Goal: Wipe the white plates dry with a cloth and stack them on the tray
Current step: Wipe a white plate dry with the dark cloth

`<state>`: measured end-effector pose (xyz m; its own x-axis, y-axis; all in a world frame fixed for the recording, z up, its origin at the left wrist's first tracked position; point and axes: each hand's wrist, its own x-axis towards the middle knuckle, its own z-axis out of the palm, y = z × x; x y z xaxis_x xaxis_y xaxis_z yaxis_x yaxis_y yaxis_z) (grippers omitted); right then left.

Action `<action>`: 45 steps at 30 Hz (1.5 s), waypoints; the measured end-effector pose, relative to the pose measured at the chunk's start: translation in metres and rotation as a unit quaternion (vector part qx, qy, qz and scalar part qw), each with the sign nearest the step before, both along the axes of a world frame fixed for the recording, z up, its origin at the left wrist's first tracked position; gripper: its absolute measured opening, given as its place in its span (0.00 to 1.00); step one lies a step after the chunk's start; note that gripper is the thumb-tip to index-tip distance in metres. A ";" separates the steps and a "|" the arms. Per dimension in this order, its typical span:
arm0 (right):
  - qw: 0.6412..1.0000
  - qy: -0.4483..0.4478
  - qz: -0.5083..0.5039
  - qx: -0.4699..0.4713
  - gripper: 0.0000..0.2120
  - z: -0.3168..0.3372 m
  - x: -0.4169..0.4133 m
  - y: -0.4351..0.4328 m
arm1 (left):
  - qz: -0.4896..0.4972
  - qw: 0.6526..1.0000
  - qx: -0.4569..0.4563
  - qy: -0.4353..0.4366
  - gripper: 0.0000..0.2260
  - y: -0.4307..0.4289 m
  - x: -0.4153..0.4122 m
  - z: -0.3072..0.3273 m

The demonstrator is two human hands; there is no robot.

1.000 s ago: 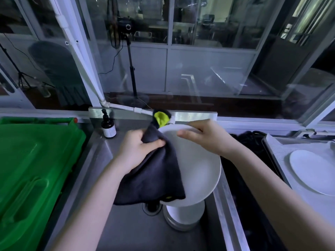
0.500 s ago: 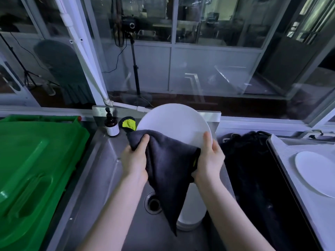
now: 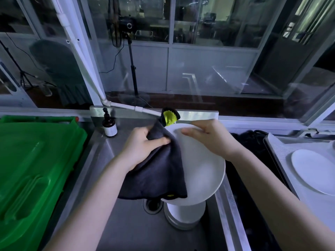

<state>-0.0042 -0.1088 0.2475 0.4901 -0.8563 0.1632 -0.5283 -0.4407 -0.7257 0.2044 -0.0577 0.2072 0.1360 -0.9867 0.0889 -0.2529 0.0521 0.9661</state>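
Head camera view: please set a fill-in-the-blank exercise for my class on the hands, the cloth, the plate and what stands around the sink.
The left hand grips a dark cloth draped over the ____ plate that the right hand holds. The bin beside the sink is ____. The tray lies on the person's ____ side.
Missing words: white; green; right.

Left hand (image 3: 145, 144) gripped cloth (image 3: 159, 171), thumb on top. Right hand (image 3: 208, 138) pinched plate (image 3: 203, 171) at far rim. Both bare forearms extended forward, angled inward.
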 end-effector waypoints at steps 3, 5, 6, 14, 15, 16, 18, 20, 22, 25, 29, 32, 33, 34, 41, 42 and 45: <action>0.979 -0.161 -0.099 0.076 0.21 -0.014 -0.003 0.004 | 0.107 0.988 0.001 0.115 0.04 0.004 -0.001 -0.015; 0.920 -0.303 -0.225 0.104 0.20 -0.032 0.009 0.016 | 0.233 0.941 0.044 0.242 0.07 0.006 -0.010 -0.029; 0.873 -0.374 -0.284 0.128 0.20 -0.042 0.019 0.023 | 0.286 0.912 0.075 0.285 0.10 0.008 -0.016 -0.036; 0.942 -0.266 -0.136 0.154 0.12 -0.025 0.000 0.014 | 0.236 0.928 0.067 0.279 0.07 0.010 0.010 -0.038; 0.966 -0.199 -0.092 0.139 0.11 -0.012 -0.004 0.008 | 0.199 0.948 0.059 0.242 0.05 0.009 0.013 -0.033; 0.986 -0.107 -0.055 0.113 0.12 -0.001 -0.005 0.001 | 0.157 0.967 0.048 0.194 0.03 0.008 0.013 -0.027; 0.996 0.069 0.001 0.058 0.16 0.008 0.003 -0.005 | 0.071 0.993 0.026 0.087 0.03 0.007 0.010 -0.016; 0.993 0.115 0.019 0.034 0.23 0.006 0.012 -0.003 | 0.016 0.999 0.025 0.021 0.04 0.006 0.006 -0.008; 0.997 0.053 0.006 0.057 0.24 0.004 0.012 0.000 | 0.021 0.999 0.022 0.039 0.03 0.009 0.006 -0.008; 0.970 -0.156 -0.112 0.150 0.18 -0.004 0.006 -0.001 | 0.164 0.971 0.039 0.169 0.04 0.014 0.000 -0.025; 0.824 -0.392 -0.356 0.202 0.12 -0.042 0.041 0.028 | 0.344 0.864 0.138 0.341 0.13 0.018 -0.031 -0.051; 0.794 -0.423 -0.351 0.260 0.11 -0.064 0.048 0.050 | 0.332 0.867 0.143 0.344 0.15 0.018 -0.022 -0.058; 0.820 -0.403 -0.315 0.257 0.10 -0.066 0.042 0.053 | 0.321 0.874 0.138 0.338 0.14 0.018 -0.015 -0.058; 0.857 -0.377 -0.271 0.222 0.08 -0.065 0.033 0.055 | 0.308 0.881 0.134 0.334 0.13 0.017 -0.007 -0.057; 0.924 0.157 0.111 -0.332 0.37 -0.032 -0.031 0.050 | 0.242 0.920 0.125 0.283 0.08 0.006 0.031 -0.035; 0.888 0.221 0.153 -0.374 0.35 -0.030 -0.031 0.048 | 0.229 0.927 0.129 0.268 0.07 0.003 0.033 -0.032; 0.819 0.257 0.205 -0.470 0.20 -0.027 -0.018 0.043 | 0.176 0.938 0.155 0.256 0.06 0.000 0.030 -0.021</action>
